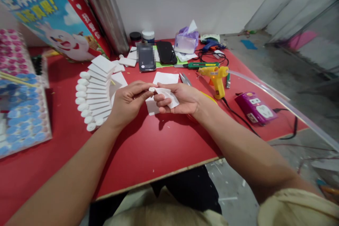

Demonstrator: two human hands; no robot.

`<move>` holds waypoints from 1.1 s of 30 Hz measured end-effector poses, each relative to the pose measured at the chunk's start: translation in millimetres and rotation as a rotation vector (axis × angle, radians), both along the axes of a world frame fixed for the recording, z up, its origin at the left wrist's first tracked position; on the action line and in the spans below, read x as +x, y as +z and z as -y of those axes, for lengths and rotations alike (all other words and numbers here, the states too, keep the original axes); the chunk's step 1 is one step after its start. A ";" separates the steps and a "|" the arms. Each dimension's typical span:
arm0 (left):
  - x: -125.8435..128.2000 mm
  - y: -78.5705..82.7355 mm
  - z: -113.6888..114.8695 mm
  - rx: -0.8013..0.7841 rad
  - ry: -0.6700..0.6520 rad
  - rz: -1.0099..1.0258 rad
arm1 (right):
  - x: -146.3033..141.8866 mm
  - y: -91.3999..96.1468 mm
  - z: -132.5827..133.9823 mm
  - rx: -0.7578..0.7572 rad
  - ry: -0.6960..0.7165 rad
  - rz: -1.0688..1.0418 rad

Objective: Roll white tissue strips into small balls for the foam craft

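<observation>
Both hands meet above the red table (148, 148). My left hand (129, 100) is closed, its fingertips pinching a small white rounded piece (152, 89). My right hand (178, 98) is closed on a folded white sheet piece (165, 95), whose lower part hangs down between the hands. The rounded piece touches the sheet's top edge. To the left lies a fanned row of white strips with rounded tips (92, 93). A flat white square (166, 77) lies just behind the hands.
A yellow glue gun (215, 77) stands right of the hands, its cord running to a purple power strip (254, 107). Scissors (185, 78), two phones (146, 57), a tissue pack (186, 40), a steel flask (107, 17) and a colourful box (53, 17) stand behind. Dotted sheets (18, 113) lie far left.
</observation>
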State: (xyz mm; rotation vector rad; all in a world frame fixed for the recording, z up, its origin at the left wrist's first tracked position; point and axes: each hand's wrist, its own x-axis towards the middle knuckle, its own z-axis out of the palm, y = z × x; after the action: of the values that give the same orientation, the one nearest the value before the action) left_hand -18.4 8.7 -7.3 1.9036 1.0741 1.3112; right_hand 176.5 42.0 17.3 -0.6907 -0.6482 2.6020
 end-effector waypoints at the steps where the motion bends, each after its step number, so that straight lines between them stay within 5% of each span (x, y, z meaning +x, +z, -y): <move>1: 0.4 0.1 0.1 -0.002 0.009 -0.006 | 0.0 -0.5 0.1 -0.005 0.010 -0.009; 10: 2.6 -5.1 -1.1 -0.103 0.093 0.056 | 0.4 -4.4 3.9 0.283 -0.085 0.056; 14: 4.5 -7.9 0.0 -0.184 0.124 0.125 | -2.3 -4.9 6.7 0.568 -0.150 0.227; 21: 12.2 -3.3 3.9 -0.370 0.175 0.282 | -7.9 -9.4 9.5 1.188 -0.313 0.821; 26: 16.8 3.2 6.0 -0.444 0.198 0.342 | -8.3 -9.3 15.0 1.500 -0.426 0.937; 33: 13.0 1.7 5.7 -0.443 0.197 0.340 | -3.8 -7.6 17.2 1.693 -0.287 0.966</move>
State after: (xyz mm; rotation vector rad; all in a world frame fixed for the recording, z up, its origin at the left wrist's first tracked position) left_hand -5.4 3.0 -5.6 1.2286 1.2666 1.3093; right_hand 172.6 24.8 9.6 -1.0859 -2.2189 0.5936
